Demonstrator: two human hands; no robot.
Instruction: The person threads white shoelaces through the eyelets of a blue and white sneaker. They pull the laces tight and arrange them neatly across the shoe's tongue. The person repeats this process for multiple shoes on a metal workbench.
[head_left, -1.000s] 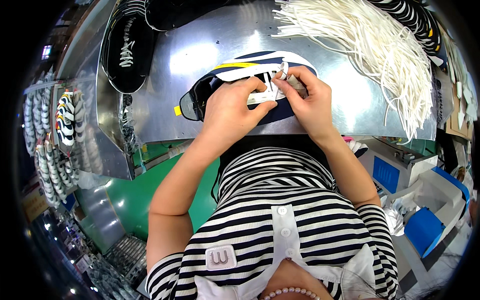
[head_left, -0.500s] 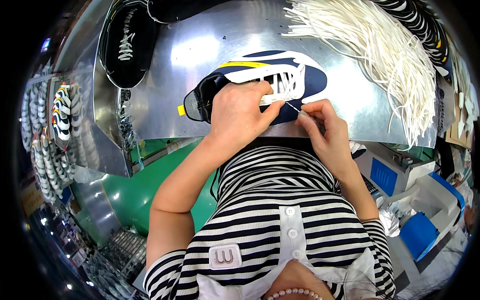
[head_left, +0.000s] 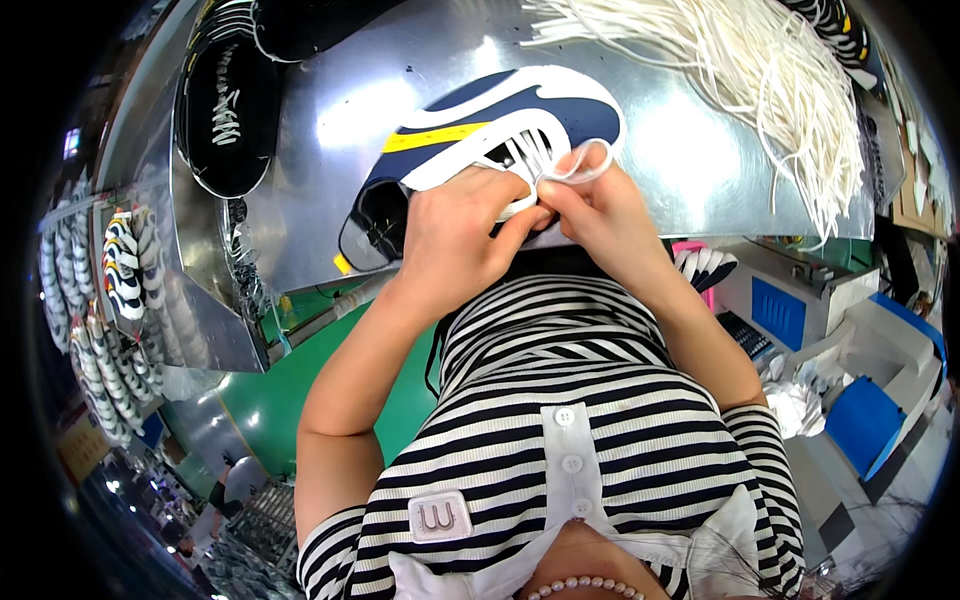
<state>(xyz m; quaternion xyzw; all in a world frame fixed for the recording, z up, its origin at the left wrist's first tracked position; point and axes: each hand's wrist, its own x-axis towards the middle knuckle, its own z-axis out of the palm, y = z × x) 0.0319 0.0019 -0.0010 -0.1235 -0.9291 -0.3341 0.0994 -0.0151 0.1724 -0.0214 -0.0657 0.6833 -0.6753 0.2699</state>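
A navy and white shoe upper [head_left: 470, 110] with a yellow stripe lies on its side on the metal table, its toe pointing to the far right. White lace rows cross its throat. My left hand [head_left: 455, 225] is closed on the near edge of the upper, its thumb and forefinger by the eyelets. Right beside it, my right hand [head_left: 615, 220] pinches the white shoelace [head_left: 598, 168], which makes a loop over the fingers. The fingertips of both hands nearly meet, and the lace end between them is hidden.
A heap of loose white laces [head_left: 790, 110] spreads over the table's [head_left: 690, 140] far right. Black uppers [head_left: 230, 130] are stacked at the far left, with more striped uppers [head_left: 835, 35] at the far right corner. Shoe parts hang on a rack [head_left: 120, 270] at left; a grey and blue machine [head_left: 850, 400] stands at right.
The shoe upper has tilted, its toe swinging away from me. My right hand has moved left, up against my left hand, and the lace it pulled taut now forms a loop.
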